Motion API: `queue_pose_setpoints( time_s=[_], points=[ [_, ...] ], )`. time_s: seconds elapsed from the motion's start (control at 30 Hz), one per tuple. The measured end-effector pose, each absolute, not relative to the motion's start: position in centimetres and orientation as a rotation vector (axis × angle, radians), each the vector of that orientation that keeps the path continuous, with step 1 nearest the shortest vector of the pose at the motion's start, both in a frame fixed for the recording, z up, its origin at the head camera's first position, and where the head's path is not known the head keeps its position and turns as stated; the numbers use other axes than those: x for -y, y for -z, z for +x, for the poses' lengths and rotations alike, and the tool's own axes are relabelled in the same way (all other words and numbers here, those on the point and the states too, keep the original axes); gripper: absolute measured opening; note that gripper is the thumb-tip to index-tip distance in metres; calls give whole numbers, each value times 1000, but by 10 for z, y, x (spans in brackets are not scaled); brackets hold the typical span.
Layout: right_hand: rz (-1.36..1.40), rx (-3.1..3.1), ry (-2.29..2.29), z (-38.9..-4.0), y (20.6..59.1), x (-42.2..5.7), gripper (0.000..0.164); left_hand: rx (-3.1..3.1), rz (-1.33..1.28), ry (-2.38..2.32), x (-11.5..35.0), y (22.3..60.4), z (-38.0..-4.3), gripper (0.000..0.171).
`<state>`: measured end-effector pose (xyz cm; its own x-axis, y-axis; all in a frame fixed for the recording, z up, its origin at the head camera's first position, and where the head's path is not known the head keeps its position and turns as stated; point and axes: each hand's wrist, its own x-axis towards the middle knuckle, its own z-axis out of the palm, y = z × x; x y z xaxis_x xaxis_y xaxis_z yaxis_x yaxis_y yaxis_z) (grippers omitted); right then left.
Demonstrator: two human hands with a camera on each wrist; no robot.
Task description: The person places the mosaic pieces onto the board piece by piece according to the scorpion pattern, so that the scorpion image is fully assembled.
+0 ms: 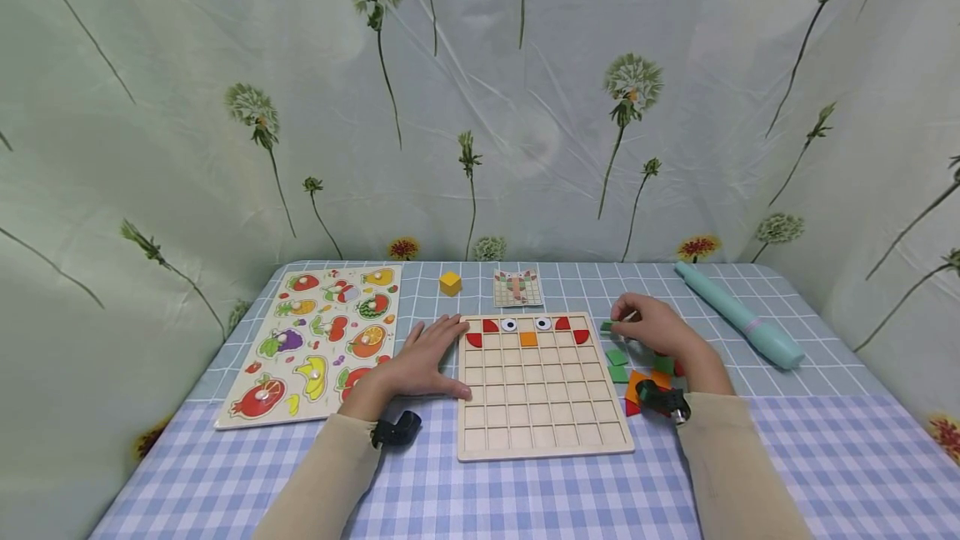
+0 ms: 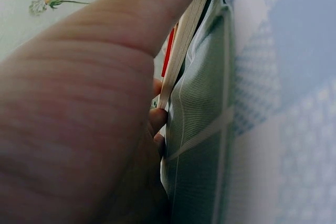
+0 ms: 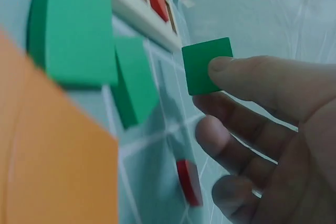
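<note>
Between thumb and fingers, my right hand [image 1: 654,325] pinches a green square tile [image 3: 198,72], held up off the table beside the top right corner of a wooden grid board [image 1: 536,394]. My left hand [image 1: 418,363] is spread along the board's left edge, its fingertips and thumb touching the rim. Along the board's top rows lie red quarter-round pieces [image 1: 581,337], two round eye pieces [image 1: 542,324] and an orange square [image 1: 528,339]. Loose green tiles [image 1: 617,357], orange tiles [image 1: 636,382] and red pieces [image 1: 632,407] lie right of the board, partly hidden by my right wrist.
A small pattern card [image 1: 517,302] lies behind the board, with a yellow block [image 1: 450,283] to its left. A fruit puzzle board [image 1: 247,369] lies at the left. Far right is a rolled teal object [image 1: 738,315]. Checked cloth [image 1: 420,498] covers the front.
</note>
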<state>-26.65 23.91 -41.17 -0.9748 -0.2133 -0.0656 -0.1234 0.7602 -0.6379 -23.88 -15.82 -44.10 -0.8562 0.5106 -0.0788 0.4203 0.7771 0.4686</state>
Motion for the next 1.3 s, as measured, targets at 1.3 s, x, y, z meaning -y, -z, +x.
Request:
queue_pose_setpoints(
  time_s=[1.3],
  points=[
    [-472, -2758, 1080, -269, 407, -195, 27, -2763, 720, -642, 159, 443, -241, 109]
  ],
)
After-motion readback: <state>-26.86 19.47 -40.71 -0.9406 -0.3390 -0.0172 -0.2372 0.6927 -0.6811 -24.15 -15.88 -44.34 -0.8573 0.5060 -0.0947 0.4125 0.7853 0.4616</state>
